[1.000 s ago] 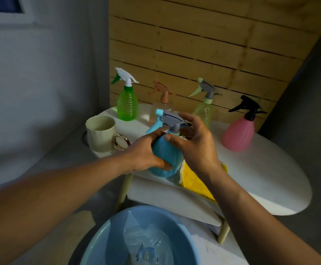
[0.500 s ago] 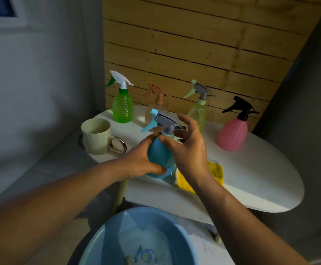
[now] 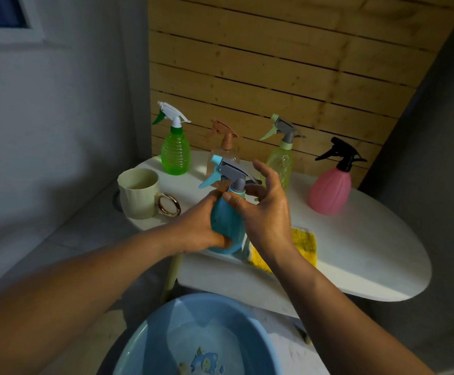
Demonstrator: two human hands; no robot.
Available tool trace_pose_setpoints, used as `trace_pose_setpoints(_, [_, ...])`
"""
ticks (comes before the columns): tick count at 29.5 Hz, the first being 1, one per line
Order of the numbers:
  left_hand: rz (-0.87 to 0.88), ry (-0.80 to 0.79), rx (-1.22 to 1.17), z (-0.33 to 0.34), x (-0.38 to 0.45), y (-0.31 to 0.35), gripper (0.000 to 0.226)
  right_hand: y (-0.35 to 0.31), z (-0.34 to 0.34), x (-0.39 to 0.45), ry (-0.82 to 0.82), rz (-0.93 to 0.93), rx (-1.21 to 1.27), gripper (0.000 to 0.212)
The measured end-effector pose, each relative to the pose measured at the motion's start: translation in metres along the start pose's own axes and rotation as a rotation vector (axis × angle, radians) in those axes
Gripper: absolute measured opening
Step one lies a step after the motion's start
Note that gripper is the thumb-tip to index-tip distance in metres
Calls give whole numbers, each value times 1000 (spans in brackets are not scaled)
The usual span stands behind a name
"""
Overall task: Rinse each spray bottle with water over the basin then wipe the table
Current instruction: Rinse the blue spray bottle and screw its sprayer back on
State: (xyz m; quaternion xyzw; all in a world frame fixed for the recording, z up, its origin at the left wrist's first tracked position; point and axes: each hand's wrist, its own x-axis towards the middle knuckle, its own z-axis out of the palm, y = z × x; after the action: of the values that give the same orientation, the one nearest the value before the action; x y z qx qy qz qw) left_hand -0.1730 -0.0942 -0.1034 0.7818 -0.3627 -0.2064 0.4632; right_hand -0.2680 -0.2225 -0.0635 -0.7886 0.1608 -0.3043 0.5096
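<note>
My left hand (image 3: 198,228) grips the round body of a blue spray bottle (image 3: 227,226) at the front edge of the white oval table (image 3: 369,253). My right hand (image 3: 266,209) pinches the neck of that bottle just under its grey and light-blue trigger head, with the other fingers spread. Along the back of the table stand a green bottle (image 3: 175,152), a clear bottle with a tan head (image 3: 224,150), a pale yellow-green bottle (image 3: 281,161) and a pink bottle with a black head (image 3: 329,190). A yellow cloth (image 3: 302,243) lies on the table behind my right wrist. A blue basin (image 3: 150,347) holding water sits on the floor below.
A cream mug (image 3: 138,193) with a gold ring handle stands at the table's left end. Wooden slats form the wall behind the table, a grey wall rises on the left and a dark wall on the right. A lower shelf shows under the tabletop.
Both hands stay on the blue bottle. My right-hand fingers have spread more around the neck. The view has shifted slightly, so the table sits a little lower in frame.
</note>
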Motion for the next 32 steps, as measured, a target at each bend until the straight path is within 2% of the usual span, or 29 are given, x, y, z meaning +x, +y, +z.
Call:
trace_pose_setpoints(3, [10, 62, 13, -3, 0, 4, 98, 0, 0, 0, -5, -4, -21, 79])
trace_pose_setpoints(6, [2, 221, 308, 8, -4, 14, 110, -1, 0, -1, -14, -6, -42, 79])
trace_pose_setpoints(8, [-49, 248, 443, 14, -4, 13, 117, -1, 0, -2, -15, -4, -45, 80])
trace_pose_setpoints(11, [-50, 96, 203, 5, 0, 8, 121, -2, 0, -1, -11, 7, -33, 80])
trace_pose_setpoints(13, [-26, -35, 42, -3, 0, 5, 111, -1, 0, -1, -9, 11, -29, 81])
trace_pose_setpoints(14, [-14, -47, 35, -6, -1, 5, 105, 0, 0, -1, -9, 10, -26, 81])
trace_pose_setpoints(18, [-17, 163, 140, 0, -3, 9, 105, -1, 1, 0, -12, 9, -20, 82])
trace_pose_setpoints(21, [-38, 312, 321, 16, -5, 11, 111, -2, 3, 1, 7, 15, -23, 84])
trace_pose_setpoints(23, [-64, 299, 339, 19, -5, 9, 115, -2, 4, 0, 19, 11, -24, 84])
trace_pose_setpoints(25, [-41, 211, 261, 14, -5, 4, 119, -2, 5, 0, 34, 9, -30, 84])
trace_pose_setpoints(28, [-26, 98, 92, 7, -4, -5, 105, -3, 6, -1, 48, 12, -37, 83])
trace_pose_setpoints(32, [-52, 200, 92, 12, -3, -6, 107, -3, 10, -4, 78, 20, -29, 85])
